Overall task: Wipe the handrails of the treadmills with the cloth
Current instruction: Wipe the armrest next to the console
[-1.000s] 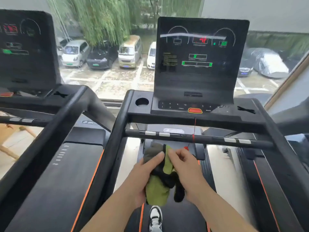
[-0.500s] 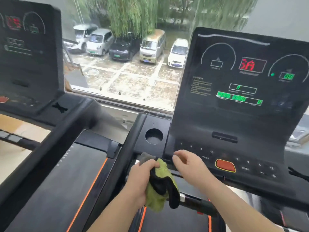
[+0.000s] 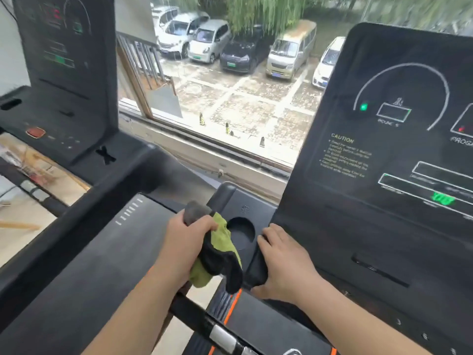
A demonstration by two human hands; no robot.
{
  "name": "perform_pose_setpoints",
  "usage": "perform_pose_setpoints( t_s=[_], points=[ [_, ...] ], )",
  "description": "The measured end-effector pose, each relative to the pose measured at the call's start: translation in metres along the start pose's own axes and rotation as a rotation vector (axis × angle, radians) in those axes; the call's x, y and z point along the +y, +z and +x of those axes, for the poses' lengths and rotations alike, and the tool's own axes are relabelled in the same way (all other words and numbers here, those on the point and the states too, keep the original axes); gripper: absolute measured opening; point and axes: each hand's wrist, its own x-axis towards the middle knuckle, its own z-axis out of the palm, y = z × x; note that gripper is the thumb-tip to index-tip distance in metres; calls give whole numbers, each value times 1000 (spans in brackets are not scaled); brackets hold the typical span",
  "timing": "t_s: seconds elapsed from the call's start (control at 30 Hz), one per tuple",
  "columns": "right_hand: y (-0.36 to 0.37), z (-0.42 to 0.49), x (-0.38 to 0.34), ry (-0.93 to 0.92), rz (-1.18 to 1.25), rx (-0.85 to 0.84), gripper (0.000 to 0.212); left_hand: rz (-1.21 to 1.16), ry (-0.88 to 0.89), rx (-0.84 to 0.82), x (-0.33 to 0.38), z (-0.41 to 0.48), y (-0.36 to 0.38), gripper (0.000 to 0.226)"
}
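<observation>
Left hand [image 3: 189, 242]: I grip the bunched cloth [image 3: 220, 254] at the upper end of the handrail [image 3: 221, 195], ready to wipe along it.
Right hand [image 3: 284, 262]: clasps the console [image 3: 257, 271] edge, probably as a brace.
Cloth: hangs beside the cup holder [image 3: 240, 233].

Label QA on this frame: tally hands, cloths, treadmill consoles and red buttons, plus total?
Hands: 2, left hand, right hand
Cloths: 1, cloth
Treadmill consoles: 2, left console, right console
Red buttons: 1, red button
Total: 6
</observation>
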Motion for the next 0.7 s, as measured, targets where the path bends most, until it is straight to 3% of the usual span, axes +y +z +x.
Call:
perform_pose_setpoints(
  t_s=[0.07, 0.17, 0.2, 0.3, 0.4, 0.5, 0.6, 0.7],
  points=[
    [-3, 3, 1, -14, -46, 6, 106, 286, 214, 53, 10, 12, 0, 10],
    [-10, 5, -5, -4, -63, -30, 96, 869, 632, 132, 0, 35, 7, 24],
    [-13, 7, -6, 2, -71, -33, 94, 1012, 709, 93, -12, 46, 13, 24],
    [-16, 11, -13, 51, -36, -39, 87, 1367, 700, -81, -61, 68, 30, 29],
    [-16, 13, -20, 119, 41, -10, 85, 1433, 743, -132, -80, 86, 29, 45],
    [-14, 11, -22, 129, 61, 0, 91, 1481, 936, -227, -74, 102, 22, 52],
    [-16, 14, -25, 136, 42, -22, 96, 1571, 1155, -494, -55, 112, 16, 37],
    [-21, 19, -26, 141, 4, -56, 101, 1627, 1224, -781, -51, 108, 11, 43]
  ],
)
